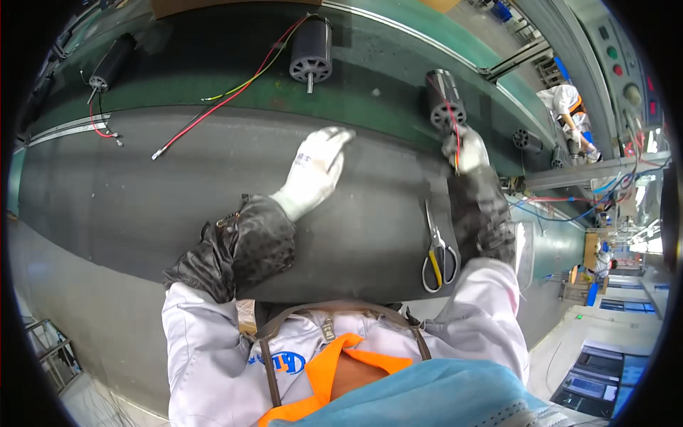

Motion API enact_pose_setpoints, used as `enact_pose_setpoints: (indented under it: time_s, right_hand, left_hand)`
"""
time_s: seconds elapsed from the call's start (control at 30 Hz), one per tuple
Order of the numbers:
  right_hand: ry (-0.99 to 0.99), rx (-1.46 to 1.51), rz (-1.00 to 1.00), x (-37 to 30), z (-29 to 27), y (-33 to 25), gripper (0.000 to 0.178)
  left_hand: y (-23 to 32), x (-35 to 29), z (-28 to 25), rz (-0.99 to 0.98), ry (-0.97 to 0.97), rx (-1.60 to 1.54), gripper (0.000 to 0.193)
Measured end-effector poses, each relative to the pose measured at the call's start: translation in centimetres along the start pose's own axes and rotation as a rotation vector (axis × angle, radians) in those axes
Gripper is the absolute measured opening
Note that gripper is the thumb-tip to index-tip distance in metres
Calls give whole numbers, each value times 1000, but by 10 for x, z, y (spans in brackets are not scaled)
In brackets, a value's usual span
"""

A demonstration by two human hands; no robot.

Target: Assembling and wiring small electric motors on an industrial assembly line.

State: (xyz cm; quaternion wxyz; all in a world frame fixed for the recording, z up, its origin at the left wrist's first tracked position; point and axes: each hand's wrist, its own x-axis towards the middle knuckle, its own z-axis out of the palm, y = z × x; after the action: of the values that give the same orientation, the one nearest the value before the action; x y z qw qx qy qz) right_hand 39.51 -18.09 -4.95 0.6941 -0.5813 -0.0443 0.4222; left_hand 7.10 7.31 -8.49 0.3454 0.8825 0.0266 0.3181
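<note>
My left hand (313, 169), in a white glove, hovers over the dark grey work surface with its fingers stretched out and nothing in them. At the right, my gloved right hand (469, 149) is closed at the near end of a black cylindrical motor (445, 91), where its shaft would be; the fingertips are partly hidden. Red and yellow wires from this motor hang across that hand. Another motor (311, 48) stands on the green belt beyond my left hand, its shaft toward me and its red, yellow-green and black leads spread to the left.
Scissors (436, 260) with one yellow handle lie beside my right forearm. More motors rest on the green belt (213, 78), one at the far left (112, 62) and one farther right (526, 139). A co-worker (565, 107) stands beyond the belt frame; a control panel (619, 64) rises at right.
</note>
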Motion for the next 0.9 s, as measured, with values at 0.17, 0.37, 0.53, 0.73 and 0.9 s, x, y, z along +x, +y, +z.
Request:
enact_pose_setpoints:
  time_s: [0.17, 0.37, 0.53, 0.73, 0.9]
  right_hand:
    - [-107, -153, 77, -175, 129, 59, 30]
    - [-292, -211, 145, -253, 154, 102, 59]
    - [-309, -277, 183, -289, 153, 52, 71]
    - [-994, -851, -194, -284, 198, 49, 57]
    - [-1139, -689, -774, -267, 344, 194, 16]
  left_hand:
    - [19, 9, -10, -59, 133, 128, 50]
    - [43, -38, -41, 55, -17, 77, 53]
    - [67, -75, -78, -53, -127, -48, 58]
    - [98, -79, -135, -1002, -384, -821, 62]
    - [110, -51, -158, -1174, -660, -542, 64]
